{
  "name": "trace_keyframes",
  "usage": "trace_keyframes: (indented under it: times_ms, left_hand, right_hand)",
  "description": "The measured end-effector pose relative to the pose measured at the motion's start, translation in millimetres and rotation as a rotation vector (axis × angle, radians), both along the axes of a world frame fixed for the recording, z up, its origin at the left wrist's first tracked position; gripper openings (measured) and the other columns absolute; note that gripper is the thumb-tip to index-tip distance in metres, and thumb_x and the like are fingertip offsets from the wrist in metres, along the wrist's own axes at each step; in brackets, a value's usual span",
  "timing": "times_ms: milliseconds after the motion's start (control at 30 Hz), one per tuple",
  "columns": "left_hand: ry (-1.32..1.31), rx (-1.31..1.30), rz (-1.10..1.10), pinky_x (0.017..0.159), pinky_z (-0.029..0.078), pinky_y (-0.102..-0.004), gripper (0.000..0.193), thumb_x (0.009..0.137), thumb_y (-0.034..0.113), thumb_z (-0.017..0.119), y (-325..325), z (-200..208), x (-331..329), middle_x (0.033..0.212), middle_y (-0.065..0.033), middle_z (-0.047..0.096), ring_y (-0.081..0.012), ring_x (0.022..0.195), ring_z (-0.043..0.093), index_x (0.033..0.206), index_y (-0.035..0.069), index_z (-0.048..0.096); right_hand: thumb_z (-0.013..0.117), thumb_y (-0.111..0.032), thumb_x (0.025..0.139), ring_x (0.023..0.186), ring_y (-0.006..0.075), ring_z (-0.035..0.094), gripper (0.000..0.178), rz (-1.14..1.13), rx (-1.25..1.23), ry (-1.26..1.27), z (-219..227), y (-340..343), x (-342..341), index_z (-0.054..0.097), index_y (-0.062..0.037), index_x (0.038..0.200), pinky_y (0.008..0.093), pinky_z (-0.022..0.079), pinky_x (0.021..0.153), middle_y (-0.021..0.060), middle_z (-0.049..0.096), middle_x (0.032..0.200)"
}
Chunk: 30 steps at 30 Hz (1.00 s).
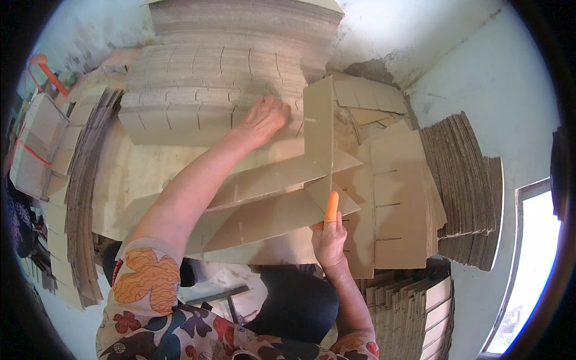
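Observation:
My left hand (267, 120) reaches to a long row of slotted cardboard strips (174, 123) standing packed on edge. Its fingers curl against the right part of that row, and the fingertips are partly hidden. My right hand (330, 241), with an orange cover on one finger, grips the right end of some interlocked cardboard strips. Two long strips (270, 223) run leftward in this piece, roughly side by side. A cross strip (318, 123) stands up steeply from their right ends. My left forearm covers part of the long strips.
More cardboard is stacked behind the row (240, 24). Slotted sheets (399, 204) and a thick pile (459, 174) lie at the right, with another stack (414, 312) below. Cardboard piles (90, 180) line the left side. A dark seat (294, 306) is near my body.

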<state>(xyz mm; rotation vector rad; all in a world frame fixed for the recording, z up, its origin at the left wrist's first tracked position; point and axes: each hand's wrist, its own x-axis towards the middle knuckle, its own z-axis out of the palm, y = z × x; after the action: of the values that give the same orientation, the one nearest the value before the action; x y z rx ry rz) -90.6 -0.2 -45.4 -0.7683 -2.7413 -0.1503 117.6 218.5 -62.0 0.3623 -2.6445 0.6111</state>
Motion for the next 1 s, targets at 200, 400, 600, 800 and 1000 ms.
trace_keyframes:
  times_ms: [200, 400, 600, 800, 1000]
  left_hand:
    - [0.059, 0.135, -0.047, 0.08, 0.047, -0.0393, 0.018, 0.071, -0.002, 0.055, -3.9, -3.3, 4.8, 0.09, -0.0123, 0.059, -0.0266, 0.093, 0.055, 0.089, 0.002, 0.057]
    - [0.04, 0.181, -0.135, 0.07, 0.048, -0.0397, 0.011, 0.07, -0.003, 0.055, -3.4, 4.8, 8.1, 0.078, -0.0109, 0.058, -0.028, 0.083, 0.056, 0.079, 0.003, 0.055]
    - [0.115, 0.3, -0.203, 0.064, 0.046, -0.0413, 0.007, 0.071, -0.002, 0.055, -3.8, 11.2, 17.6, 0.072, -0.0114, 0.055, -0.0283, 0.077, 0.055, 0.074, 0.002, 0.051]
    - [0.088, 0.423, -0.321, 0.06, 0.045, -0.0417, 0.006, 0.074, -0.001, 0.055, 1.9, 24.3, 41.5, 0.069, -0.0115, 0.054, -0.0285, 0.074, 0.055, 0.073, 0.002, 0.051]
    - [0.063, 0.421, -0.19, 0.058, 0.046, -0.0404, 0.009, 0.071, 0.001, 0.059, -1.2, 17.0, 48.4, 0.068, -0.012, 0.054, -0.0301, 0.073, 0.056, 0.074, 0.004, 0.051]
  right_hand:
    - [0.059, 0.0, 0.071, 0.059, 0.0338, 0.057, 0.063, -0.002, -0.017, -0.07, -5.9, 6.3, 3.7, 0.039, 0.001, 0.13, 0.0408, 0.05, 0.049, 0.0191, 0.051, 0.092]
    - [0.056, 0.01, 0.066, 0.059, 0.0349, 0.057, 0.085, 0.009, -0.017, -0.113, 4.8, 2.6, 6.0, 0.024, -0.0044, 0.143, 0.0407, 0.049, 0.051, 0.0186, 0.053, 0.086]
    - [0.056, 0.006, 0.071, 0.064, 0.0405, 0.057, 0.086, 0.015, 0.005, -0.242, 13.9, 5.0, 11.5, 0.017, -0.0091, 0.145, 0.045, 0.05, 0.054, 0.0225, 0.053, 0.094]
    - [0.053, 0.011, 0.068, 0.063, 0.0389, 0.058, 0.088, 0.012, 0.007, -0.233, 29.1, 9.2, 21.0, 0.02, -0.0126, 0.146, 0.0432, 0.049, 0.053, 0.0217, 0.054, 0.088]
    - [0.053, 0.003, 0.075, 0.068, 0.0404, 0.057, 0.08, 0.061, 0.075, -0.389, 50.8, 15.3, 35.8, 0.017, -0.0084, 0.145, 0.046, 0.049, 0.059, 0.0224, 0.051, 0.09]
